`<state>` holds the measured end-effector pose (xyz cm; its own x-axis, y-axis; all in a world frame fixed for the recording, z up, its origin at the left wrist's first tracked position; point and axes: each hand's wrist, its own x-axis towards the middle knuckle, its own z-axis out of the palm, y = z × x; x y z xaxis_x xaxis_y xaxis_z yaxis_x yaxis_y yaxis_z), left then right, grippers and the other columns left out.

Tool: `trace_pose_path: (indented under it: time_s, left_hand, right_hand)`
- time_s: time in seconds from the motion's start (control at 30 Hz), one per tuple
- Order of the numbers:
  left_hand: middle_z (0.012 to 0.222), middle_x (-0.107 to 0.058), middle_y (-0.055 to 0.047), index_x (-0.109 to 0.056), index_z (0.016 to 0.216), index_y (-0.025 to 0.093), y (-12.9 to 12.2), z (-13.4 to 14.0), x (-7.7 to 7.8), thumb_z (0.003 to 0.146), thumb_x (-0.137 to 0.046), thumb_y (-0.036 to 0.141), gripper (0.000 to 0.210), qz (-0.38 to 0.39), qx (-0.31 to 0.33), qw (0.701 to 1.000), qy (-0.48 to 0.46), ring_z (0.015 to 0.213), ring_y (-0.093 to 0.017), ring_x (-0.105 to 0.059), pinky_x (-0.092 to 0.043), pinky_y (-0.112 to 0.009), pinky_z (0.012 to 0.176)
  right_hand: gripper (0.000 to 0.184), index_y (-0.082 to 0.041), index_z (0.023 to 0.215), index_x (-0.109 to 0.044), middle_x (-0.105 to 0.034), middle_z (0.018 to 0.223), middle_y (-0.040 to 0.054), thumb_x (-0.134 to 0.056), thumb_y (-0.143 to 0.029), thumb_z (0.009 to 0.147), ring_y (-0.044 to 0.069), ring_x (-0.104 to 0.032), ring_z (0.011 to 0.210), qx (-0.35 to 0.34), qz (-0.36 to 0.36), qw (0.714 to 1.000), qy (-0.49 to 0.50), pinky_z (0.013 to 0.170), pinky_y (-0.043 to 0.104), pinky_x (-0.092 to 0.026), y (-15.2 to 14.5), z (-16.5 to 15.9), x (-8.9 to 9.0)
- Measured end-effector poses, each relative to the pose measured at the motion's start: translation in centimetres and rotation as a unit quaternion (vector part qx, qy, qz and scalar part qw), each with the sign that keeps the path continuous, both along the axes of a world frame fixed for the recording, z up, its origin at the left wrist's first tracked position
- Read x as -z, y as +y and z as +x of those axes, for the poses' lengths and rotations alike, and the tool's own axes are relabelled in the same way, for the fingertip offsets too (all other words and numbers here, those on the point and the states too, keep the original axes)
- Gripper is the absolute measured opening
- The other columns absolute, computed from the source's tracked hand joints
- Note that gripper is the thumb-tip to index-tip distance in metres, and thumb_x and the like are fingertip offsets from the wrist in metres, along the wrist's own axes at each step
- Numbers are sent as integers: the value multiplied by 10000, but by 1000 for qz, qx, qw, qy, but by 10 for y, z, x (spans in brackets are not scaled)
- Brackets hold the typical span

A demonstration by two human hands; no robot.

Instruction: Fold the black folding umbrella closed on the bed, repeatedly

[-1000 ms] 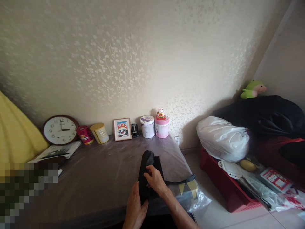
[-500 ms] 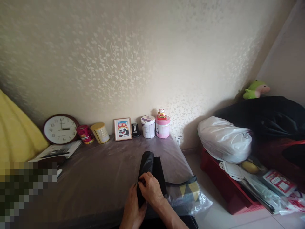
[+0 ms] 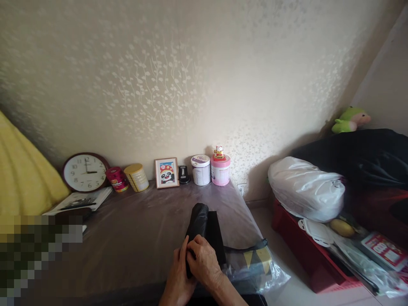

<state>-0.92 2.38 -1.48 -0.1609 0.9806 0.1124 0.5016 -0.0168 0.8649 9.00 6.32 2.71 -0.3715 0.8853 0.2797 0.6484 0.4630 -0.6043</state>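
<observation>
A rolled black fabric bundle stands out lengthwise in front of me near the table's front edge, its rounded far end pointing toward the wall. My left hand wraps the near part from the left side. From the right, my right hand has its fingers bent and pinched against the bundle's upper side. Whatever lies under the fingertips is hidden. Against the bundle's right side is a flat black piece. A thin black strap runs to the right over a clear plastic bag.
Along the wall stand a clock, a magenta can, a yellow can, a framed panda picture, and two round tubs. A red box with a white bag is on the floor at right.
The whole view has shifted slightly, so things sit a little further right. My right hand's grip stays on the bundle; my left fingers reach slightly further up along its side.
</observation>
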Motion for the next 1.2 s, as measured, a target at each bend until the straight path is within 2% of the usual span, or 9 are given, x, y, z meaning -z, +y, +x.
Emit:
trace_pose_path:
  time_s: [0.17, 0.27, 0.37, 0.47, 0.6, 0.77, 1.0, 1.1, 1.2]
  left_hand:
    - [1233, -413, -94, -262, 1322, 189, 0, -3, 3, 727, -492, 226, 638, 3, 7, 1000, 4, 1132, -206, -498, -409, -373, 975]
    - [1258, -400, -98, -241, 1347, 184, -3, -3, 4, 713, -438, 171, 664, -1, 4, 999, 40, 1172, -213, -460, -370, -391, 1010]
    - [1298, -386, -114, -209, 1373, 157, -3, -4, 6, 694, -421, 149, 711, -22, 0, 997, 77, 1217, -230, -414, -339, -397, 1034]
    - [1330, -381, -130, -200, 1381, 128, -1, -4, 11, 696, -423, 149, 721, -23, 6, 994, 107, 1258, -244, -361, -297, -408, 1061]
    - [1337, -398, -146, -207, 1381, 105, 1, -5, 17, 688, -431, 143, 729, -22, 6, 992, 127, 1263, -261, -353, -286, -423, 1062]
    - [1342, -420, -124, -211, 1383, 114, 1, -5, 17, 654, -457, 154, 771, -42, 7, 992, 121, 1244, -250, -383, -309, -376, 1043]
    - [1336, -440, -130, -216, 1383, 124, 0, -3, 12, 650, -455, 166, 773, -49, 1, 991, 127, 1231, -259, -397, -323, -389, 1018]
    - [1356, -419, -124, -202, 1387, 139, -1, -2, 8, 676, -438, 175, 751, -49, -1, 991, 127, 1269, -257, -355, -304, -402, 1032]
    - [1382, -377, -139, -178, 1390, 108, -4, 0, 2, 703, -411, 185, 729, -47, 6, 990, 132, 1297, -255, -313, -269, -408, 1056]
  right_hand:
    - [184, -215, 729, -639, -607, 783, 1, -489, -168, 824, 118, -565, 772, -76, -2, 993, 85, 736, 208, -438, 2, 12, -10]
    - [221, -208, 810, -636, -632, 832, 18, -426, -202, 880, 128, -575, 818, -62, 30, 991, 117, 789, 243, -446, 17, 20, -9]
    - [233, -207, 995, -624, -627, 1074, 53, -421, -188, 881, 173, -520, 1074, -63, 87, 990, 93, 955, 334, -385, 38, 21, -1]
    - [285, -224, 1116, -586, -577, 1213, 51, -430, -191, 880, 191, -413, 1228, -90, 102, 990, 39, 1047, 411, -284, 57, 15, 7]
    - [289, -241, 1129, -586, -594, 1203, 32, -422, -209, 893, 174, -395, 1246, -107, 94, 990, -2, 1074, 435, -201, 77, 5, 10]
    - [263, -255, 1050, -630, -633, 1143, 14, -432, -205, 884, 158, -410, 1230, -110, 94, 989, -22, 1075, 426, -160, 104, -2, 11]
    - [274, -237, 1026, -638, -604, 1189, 33, -405, -199, 888, 168, -422, 1220, -43, 64, 997, -14, 1054, 402, -212, 135, -6, 16]
    - [265, -220, 1067, -620, -585, 1210, 60, -469, -227, 849, 177, -475, 1166, 11, 7, 998, 63, 1032, 358, -270, 143, 1, 16]
    - [290, -177, 1064, -615, -600, 1174, 91, -487, -259, 817, 196, -506, 1127, 82, -48, 985, 144, 1016, 355, -301, 147, 24, 17]
